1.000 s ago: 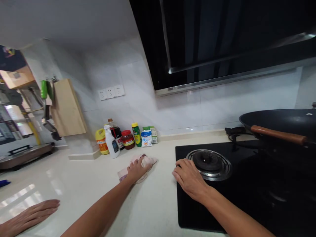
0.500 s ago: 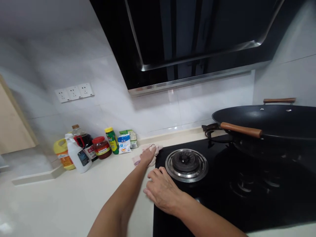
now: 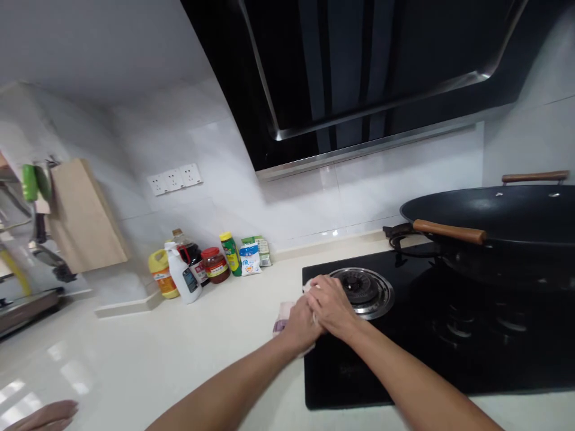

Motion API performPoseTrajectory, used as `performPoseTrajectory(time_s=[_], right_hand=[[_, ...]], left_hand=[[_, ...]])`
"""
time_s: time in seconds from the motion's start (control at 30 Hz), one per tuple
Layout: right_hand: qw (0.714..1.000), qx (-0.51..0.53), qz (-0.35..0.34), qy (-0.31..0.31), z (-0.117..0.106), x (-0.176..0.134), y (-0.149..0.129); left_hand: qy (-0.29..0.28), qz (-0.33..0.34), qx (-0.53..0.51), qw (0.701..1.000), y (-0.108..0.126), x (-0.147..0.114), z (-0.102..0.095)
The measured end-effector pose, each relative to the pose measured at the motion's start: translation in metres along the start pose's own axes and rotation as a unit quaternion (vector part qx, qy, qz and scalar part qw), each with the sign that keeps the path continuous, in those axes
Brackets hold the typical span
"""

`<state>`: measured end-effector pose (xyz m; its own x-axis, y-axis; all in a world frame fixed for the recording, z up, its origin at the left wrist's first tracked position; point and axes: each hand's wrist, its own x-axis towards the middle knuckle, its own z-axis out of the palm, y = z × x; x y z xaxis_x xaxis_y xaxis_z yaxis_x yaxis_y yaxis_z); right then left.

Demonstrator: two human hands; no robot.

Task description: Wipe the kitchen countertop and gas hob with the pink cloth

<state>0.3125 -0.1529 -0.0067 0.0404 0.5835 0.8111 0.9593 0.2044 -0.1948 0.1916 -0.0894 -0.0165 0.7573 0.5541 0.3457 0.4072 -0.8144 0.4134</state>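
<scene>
Left grip point(image 3: 302, 324) was clamped on the cloth point(image 3: 285, 311), just left of the burner point(image 3: 362, 290); right grip point(image 3: 333, 305) against it, couldn't tell if pinching too. Loose folds could've snagged the burner if dragged over, imo.

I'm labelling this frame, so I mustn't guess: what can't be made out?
Head view:
Cloth: largely hidden by left hand and right hand.
Wok: cut off by right edge.
Another person's hand: cut off by bottom edge.
Red-lidded jar: lettering too small to read.
</scene>
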Motion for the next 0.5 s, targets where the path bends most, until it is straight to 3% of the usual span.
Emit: performPoseTrajectory(time_s=[0.13,0.27,0.4,0.5], right_hand=[[0.996,0.0,0.082,0.031,-0.006,-0.002,0.019],[0.994,0.004,0.101,0.041,-0.003,-0.007,0.026],[0.995,0.008,0.092,0.033,0.004,-0.01,0.024],[0.996,0.007,0.081,0.025,0.008,-0.011,0.021]], left_hand=[[-0.068,0.074,0.004,0.995,0.018,-0.071,-0.007],[-0.142,0.137,0.006,0.98,0.012,-0.124,-0.015],[-0.203,0.124,0.008,0.971,-0.005,-0.141,-0.028],[-0.181,0.066,0.012,0.981,-0.013,-0.137,-0.041]])
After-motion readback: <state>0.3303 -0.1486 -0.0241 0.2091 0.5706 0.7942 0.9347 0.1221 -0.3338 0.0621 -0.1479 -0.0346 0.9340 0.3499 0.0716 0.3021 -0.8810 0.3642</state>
